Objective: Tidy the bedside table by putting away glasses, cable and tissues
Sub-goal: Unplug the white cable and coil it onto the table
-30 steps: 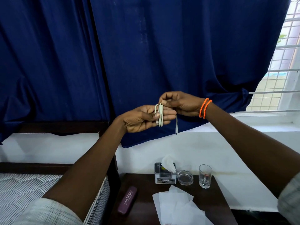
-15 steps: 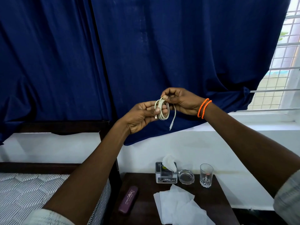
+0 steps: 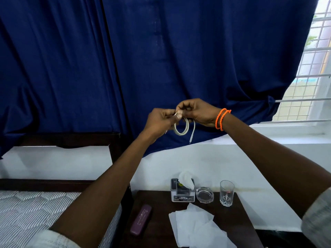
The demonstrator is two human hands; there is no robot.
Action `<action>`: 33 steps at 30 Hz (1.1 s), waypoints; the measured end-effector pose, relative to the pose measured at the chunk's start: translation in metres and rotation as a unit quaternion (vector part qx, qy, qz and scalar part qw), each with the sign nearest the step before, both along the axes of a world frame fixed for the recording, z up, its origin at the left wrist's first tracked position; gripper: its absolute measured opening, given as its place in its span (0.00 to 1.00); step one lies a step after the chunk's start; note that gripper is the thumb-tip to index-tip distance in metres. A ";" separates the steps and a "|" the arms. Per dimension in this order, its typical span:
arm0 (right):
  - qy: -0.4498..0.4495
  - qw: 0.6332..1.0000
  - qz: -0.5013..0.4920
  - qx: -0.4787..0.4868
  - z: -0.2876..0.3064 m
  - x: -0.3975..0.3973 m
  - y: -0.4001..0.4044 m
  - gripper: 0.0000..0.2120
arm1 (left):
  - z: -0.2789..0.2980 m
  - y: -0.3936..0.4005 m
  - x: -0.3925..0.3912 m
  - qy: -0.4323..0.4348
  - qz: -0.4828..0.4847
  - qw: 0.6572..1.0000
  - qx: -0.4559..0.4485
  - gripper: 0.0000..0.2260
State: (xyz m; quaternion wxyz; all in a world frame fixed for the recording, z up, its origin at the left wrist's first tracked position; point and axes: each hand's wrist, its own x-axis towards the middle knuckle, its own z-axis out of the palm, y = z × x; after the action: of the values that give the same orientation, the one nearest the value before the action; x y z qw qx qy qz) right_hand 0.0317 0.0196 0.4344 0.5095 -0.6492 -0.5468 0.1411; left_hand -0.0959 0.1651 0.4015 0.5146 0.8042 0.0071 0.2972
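At the far left lies the striped mattress (image 3: 26, 212) of the bed, and just beside it, near the left edge of the tabletop (image 3: 157, 221), rests a closed maroon glasses case (image 3: 141, 219); it carries pale lettering too small to read. Held well above the tabletop, in front of the blue curtain (image 3: 161, 51), the left hand (image 3: 159, 121) and right hand (image 3: 196, 111) meet at the top of the white cable (image 3: 181, 128), each pinching it with curled fingers, so that a small coil hangs below them with one plug end dangling free to the right. The step in hand looks like the cable: winding it into a tidy bundle. The next move probably calls for tucking or wrapping that loose end round the loops so they hold, then setting the bundle away somewhere. At the back edge of the tabletop stand a small grey tissue box (image 3: 182, 191) with a tissue sticking up, its front label unreadable, then a glass ashtray (image 3: 204, 194) and a clear drinking glass (image 3: 227, 193) towards the back right corner. Loose white tissues (image 3: 195, 228) are spread across the front middle of the tabletop, not yet put away.
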 end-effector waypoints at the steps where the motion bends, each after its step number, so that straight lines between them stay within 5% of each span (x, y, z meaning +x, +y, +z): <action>1: -0.005 1.000 -0.006 0.001 0.000 -0.001 0.001 0.04 | 0.002 -0.001 0.000 -0.003 0.036 0.998 0.046 0.09; 4: -0.010 1.000 -0.024 -0.002 0.000 -0.002 0.004 0.06 | 0.005 -0.002 0.000 0.012 0.112 0.980 0.161 0.12; 8: 0.016 0.998 -0.053 -0.005 -0.003 -0.002 0.008 0.12 | 0.005 -0.004 0.001 0.015 0.160 0.967 0.200 0.12; 14: 0.053 0.996 -0.057 0.040 -0.003 0.006 0.002 0.06 | 0.002 -0.002 0.005 -0.016 0.159 0.984 -0.079 0.11; 19: 0.084 0.993 -0.061 0.049 -0.006 0.007 -0.002 0.09 | 0.003 -0.001 0.008 -0.037 0.134 0.957 -0.256 0.08; 27: 0.143 0.986 -0.075 0.039 -0.026 -0.014 0.013 0.13 | -0.003 0.002 0.014 -0.051 0.158 0.926 -0.339 0.08; 33: 0.053 0.990 -0.125 0.030 -0.032 -0.025 0.025 0.17 | -0.005 0.005 0.014 -0.062 0.174 0.913 -0.364 0.08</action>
State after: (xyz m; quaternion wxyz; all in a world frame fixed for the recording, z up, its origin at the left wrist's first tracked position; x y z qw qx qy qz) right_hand 0.0071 0.0447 0.4028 0.5707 -0.6885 -0.4374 0.0946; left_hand -0.0822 0.1704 0.3969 0.7115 0.5269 0.2224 0.4083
